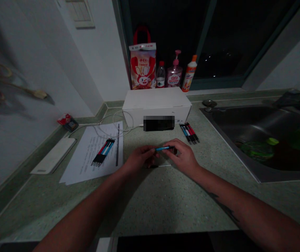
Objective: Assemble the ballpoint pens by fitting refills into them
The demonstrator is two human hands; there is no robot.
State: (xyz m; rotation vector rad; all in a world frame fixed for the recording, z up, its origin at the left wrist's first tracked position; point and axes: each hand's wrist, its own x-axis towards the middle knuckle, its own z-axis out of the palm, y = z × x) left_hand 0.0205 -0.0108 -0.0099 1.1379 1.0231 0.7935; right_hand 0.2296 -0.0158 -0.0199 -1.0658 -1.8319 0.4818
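A blue pen with dark ends is held level between my two hands above the counter. The fingers of my left hand pinch its left end. My right hand grips its dark right end. Under the hands a thin pen-like object lies on the counter, partly hidden by my left hand. To the left, a bundle of several pens in red, blue and white rests on printed sheets. Several more pens lie side by side to the right, beyond my right hand.
Behind the hands, a phone with a white cable leans near a white box. Bottles and a red bag stand behind it. A sink lies right. A white flat object and small packet are left.
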